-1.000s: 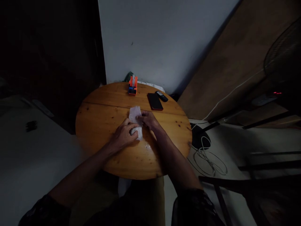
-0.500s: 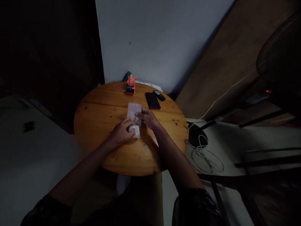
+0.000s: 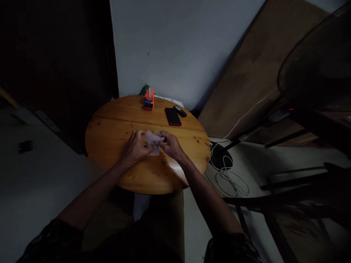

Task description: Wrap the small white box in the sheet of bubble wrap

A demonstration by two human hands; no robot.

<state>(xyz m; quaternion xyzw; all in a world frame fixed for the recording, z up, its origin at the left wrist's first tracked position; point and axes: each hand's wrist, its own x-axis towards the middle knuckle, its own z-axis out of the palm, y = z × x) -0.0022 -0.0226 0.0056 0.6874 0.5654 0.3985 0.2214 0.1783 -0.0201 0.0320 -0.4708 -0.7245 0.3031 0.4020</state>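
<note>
A piece of pale bubble wrap (image 3: 152,141) is between my two hands, over the middle of the round wooden table. My left hand (image 3: 136,147) grips its left side, thumb against the lower part. On the other side, my right hand (image 3: 170,145) pinches the upper right edge, which is folded over. Whether anything lies inside the wrap cannot be made out.
An orange tape dispenser (image 3: 149,98) stands at the back of the wooden table (image 3: 109,146). A black phone or case (image 3: 173,117) and a small keypad phone (image 3: 180,111) lie right of it. Cables (image 3: 229,179) and a fan (image 3: 315,62) are at the right.
The bubble wrap, flat and stretched away from me before, is now lifted and folded at its far part. My left hand has moved a little up and left. The whole view has shifted slightly.
</note>
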